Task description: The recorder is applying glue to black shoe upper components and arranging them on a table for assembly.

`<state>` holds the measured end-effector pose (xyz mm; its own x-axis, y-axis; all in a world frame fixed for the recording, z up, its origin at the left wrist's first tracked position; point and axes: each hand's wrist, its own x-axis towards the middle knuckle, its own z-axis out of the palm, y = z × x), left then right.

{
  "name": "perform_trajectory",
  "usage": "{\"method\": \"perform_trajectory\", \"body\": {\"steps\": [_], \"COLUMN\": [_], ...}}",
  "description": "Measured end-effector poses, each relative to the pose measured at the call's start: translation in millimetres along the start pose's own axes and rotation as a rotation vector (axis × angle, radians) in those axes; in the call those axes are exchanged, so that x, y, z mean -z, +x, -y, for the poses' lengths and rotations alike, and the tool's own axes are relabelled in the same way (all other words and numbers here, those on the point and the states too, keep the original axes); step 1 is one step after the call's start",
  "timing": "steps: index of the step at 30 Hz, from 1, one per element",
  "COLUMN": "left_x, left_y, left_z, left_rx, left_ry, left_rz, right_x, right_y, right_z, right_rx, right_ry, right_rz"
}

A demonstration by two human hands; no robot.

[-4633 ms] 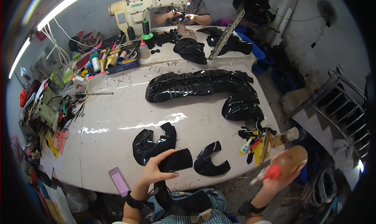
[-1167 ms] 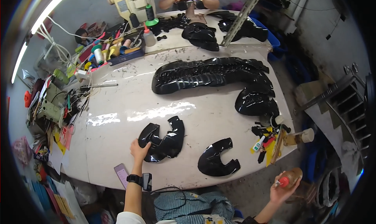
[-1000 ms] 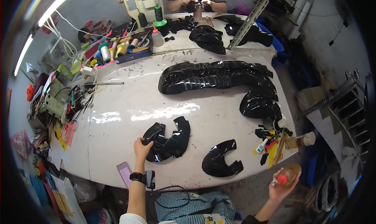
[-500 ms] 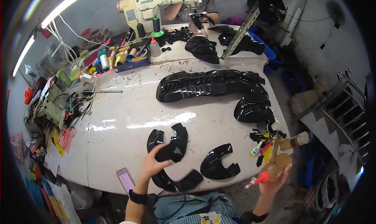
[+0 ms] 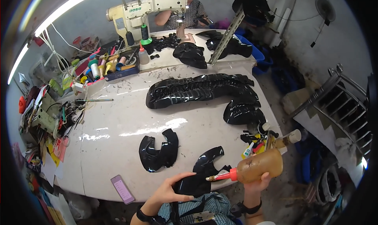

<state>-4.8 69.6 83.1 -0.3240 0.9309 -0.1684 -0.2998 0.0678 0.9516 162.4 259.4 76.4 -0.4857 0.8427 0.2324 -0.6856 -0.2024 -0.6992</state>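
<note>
At near edge of desk [image 5: 106,162], we now grasp black piece [image 5: 193,185] in left hand [image 5: 171,190]; right hand [image 5: 258,182], gripping amber bottle [image 5: 262,165], swings inward, nozzle [image 5: 215,177] now over piece: both hands serve one part.

2 bare hands are in view: 1 left hand [image 5: 170,190] with 1 black piece [image 5: 195,184], and 1 right hand [image 5: 256,185] with 1 amber bottle [image 5: 262,166]. 2 curved black pieces [image 5: 158,158] lie nearby. Beyond: 1 phone [image 5: 122,189], 1 clear bottle [image 5: 143,56], 1 sewing machine [image 5: 151,5], 1 co-worker [image 5: 192,15], 1 fan [image 5: 325,9].
</note>
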Motion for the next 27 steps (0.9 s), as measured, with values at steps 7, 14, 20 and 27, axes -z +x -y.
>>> {"method": "perform_trajectory", "body": {"steps": [7, 14, 20, 27], "left_x": [-2, -5, -4, -3], "left_y": [-5, -6, -9, -9], "left_z": [-6, -12, -9, -9], "left_rx": [-0.01, -0.03, -0.023, -0.029], "left_ry": [0.027, 0.065, 0.029, 0.043], "left_rz": [-0.017, -0.02, -0.026, -0.01], "right_x": [-2, -6, -3, -15], "right_y": [4, 7, 2, -5], "right_z": [2, 0, 8, 18], "right_rx": [0.024, 0.068, 0.044, -0.009], "right_ry": [-0.033, -0.213, -0.164, -0.082], "right_rz": [0.068, 0.008, 0.035, 0.111]}}
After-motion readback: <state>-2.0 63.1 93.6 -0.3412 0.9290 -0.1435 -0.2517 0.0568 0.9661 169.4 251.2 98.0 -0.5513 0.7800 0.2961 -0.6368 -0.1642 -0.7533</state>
